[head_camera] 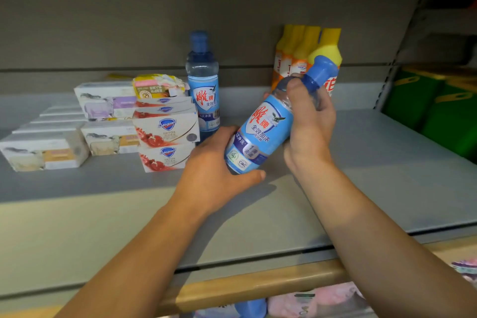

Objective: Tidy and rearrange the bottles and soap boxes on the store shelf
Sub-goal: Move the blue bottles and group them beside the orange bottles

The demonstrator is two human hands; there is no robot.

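Together, the left hand (214, 173) grips the base and the right hand (309, 121) the neck of a tilted blue bottle (260, 134) above the shelf (387, 175). Its shoulder hides behind fingers; soap boxes (165, 134) partly cover another bottle (202, 85).

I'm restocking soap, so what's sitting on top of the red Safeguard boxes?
A crumpled yellow and pink packet lies on the stack of red Safeguard boxes. What is behind the stack is hidden, apart from the upright blue bottle.

A grey shelf (374, 175) carries stacked soap boxes (165, 134) at left, one upright blue bottle (203, 85) beside them, and orange bottles (296, 57) against the back wall.
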